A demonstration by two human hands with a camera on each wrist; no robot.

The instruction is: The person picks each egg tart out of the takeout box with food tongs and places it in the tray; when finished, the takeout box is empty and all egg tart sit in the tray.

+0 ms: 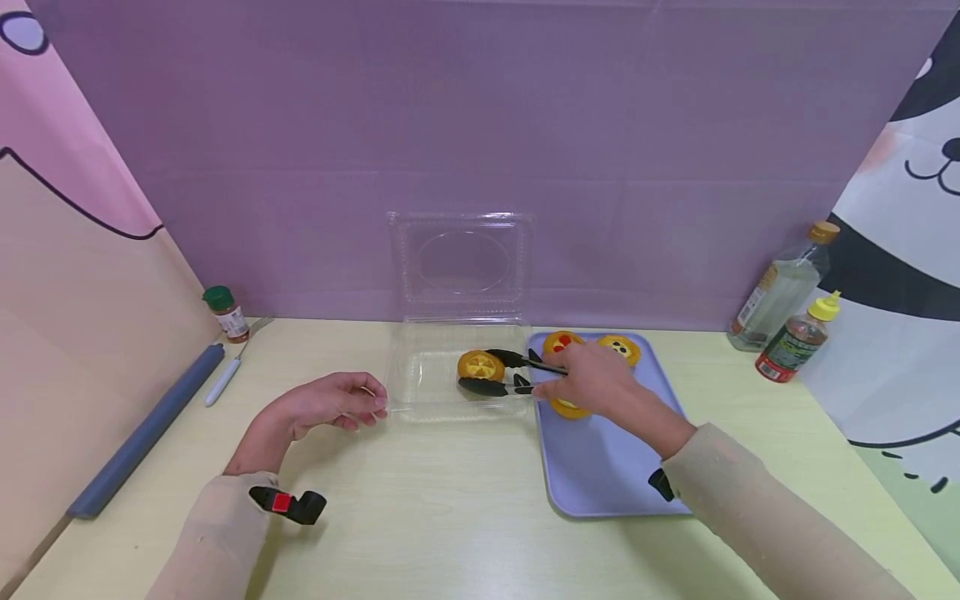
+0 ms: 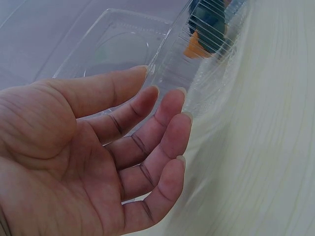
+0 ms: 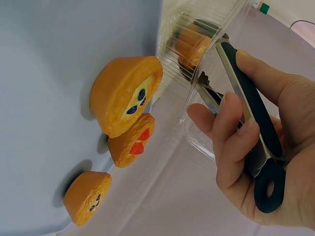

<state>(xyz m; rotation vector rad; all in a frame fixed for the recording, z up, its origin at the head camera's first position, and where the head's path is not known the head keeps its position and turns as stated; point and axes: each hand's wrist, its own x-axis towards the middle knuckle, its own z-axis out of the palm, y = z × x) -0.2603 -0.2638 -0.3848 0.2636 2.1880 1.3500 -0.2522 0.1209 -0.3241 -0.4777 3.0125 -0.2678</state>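
Observation:
My right hand [image 1: 596, 379] grips black-handled metal tongs [image 3: 251, 101], thumb on one arm and fingers round the other. The dark tong heads lie either side of a golden tart [image 1: 481, 365] inside the clear hinged plastic container [image 1: 420, 387], whose lid [image 1: 465, 258] stands raised at the back. At the container's left edge, my left hand [image 1: 341, 400] has its thumb and index fingertips at the rim [image 2: 170, 42], the other fingers loosely curved. A lilac tray [image 1: 600, 475] beside the container carries a strawberry tart [image 3: 132, 142] and blueberry tarts [image 3: 125, 96].
A tall clear bottle [image 1: 780, 292] and a yellow-capped bottle [image 1: 797, 340] stand at the right. At the left are a green-lidded jar [image 1: 227, 314], a fork with a pale handle [image 1: 223, 382] and a long blue roll [image 1: 150, 429]. A purple backdrop [image 1: 637, 167] rises behind.

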